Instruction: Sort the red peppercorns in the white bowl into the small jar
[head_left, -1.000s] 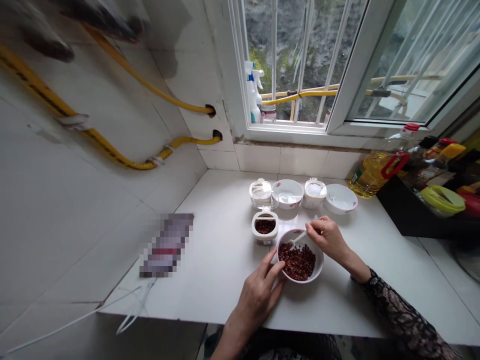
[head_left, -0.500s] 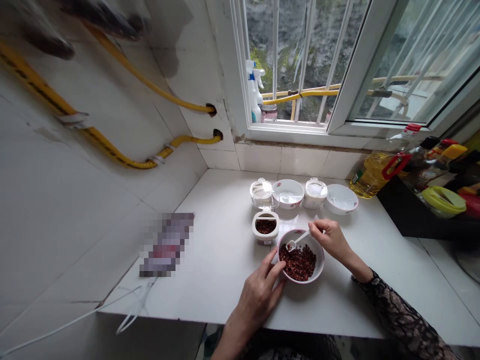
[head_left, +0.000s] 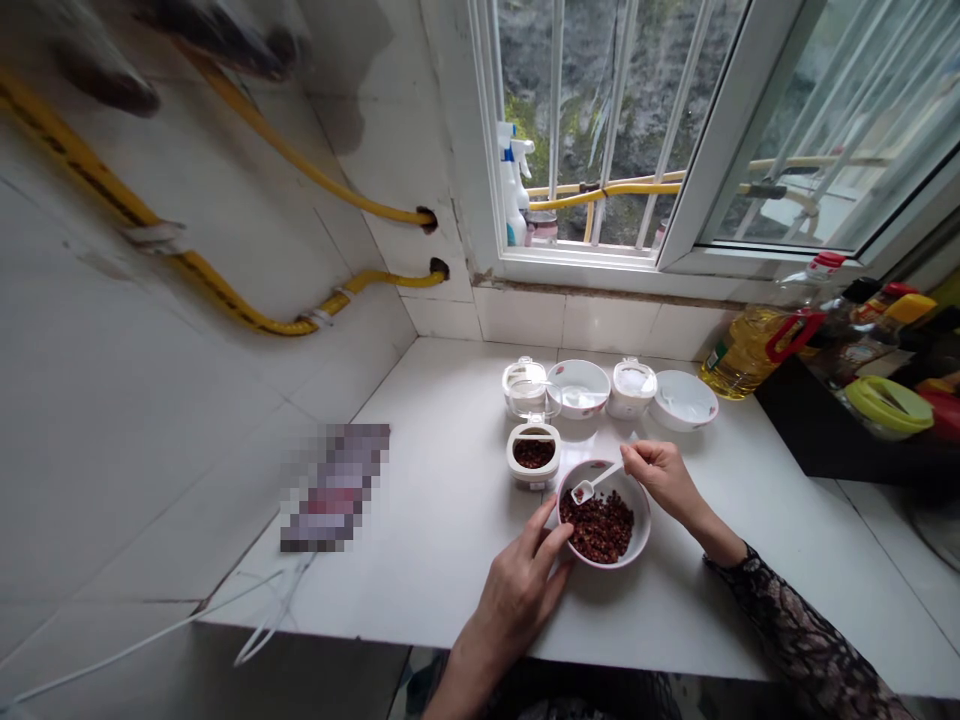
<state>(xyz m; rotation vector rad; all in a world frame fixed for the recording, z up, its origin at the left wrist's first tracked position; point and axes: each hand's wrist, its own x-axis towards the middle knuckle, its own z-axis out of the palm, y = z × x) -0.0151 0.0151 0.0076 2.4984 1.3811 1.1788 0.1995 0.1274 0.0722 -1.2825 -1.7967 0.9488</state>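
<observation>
A white bowl (head_left: 640, 540) with a pink rim holds dark red dried pieces. My left hand (head_left: 523, 585) grips the bowl's left side, with fingers at the rim. My right hand (head_left: 664, 483) pinches the handle of a small white spoon (head_left: 584, 491), whose scoop is over the pieces inside the bowl and has a few in it. Just behind my left hand stands an open white container (head_left: 533, 466) with similar dark red pieces, its clear lid raised.
Along the back stand a lidded container (head_left: 523, 385), a white bowl (head_left: 578, 390), another container (head_left: 632, 388) and a second bowl (head_left: 685, 401). An oil bottle (head_left: 739, 345) and a black rack (head_left: 799, 420) of bottles are at the right. A blurred-out object (head_left: 337, 490) lies left.
The view has shifted very slightly. Both hands, the spoon and the bowl keep almost the same positions.
</observation>
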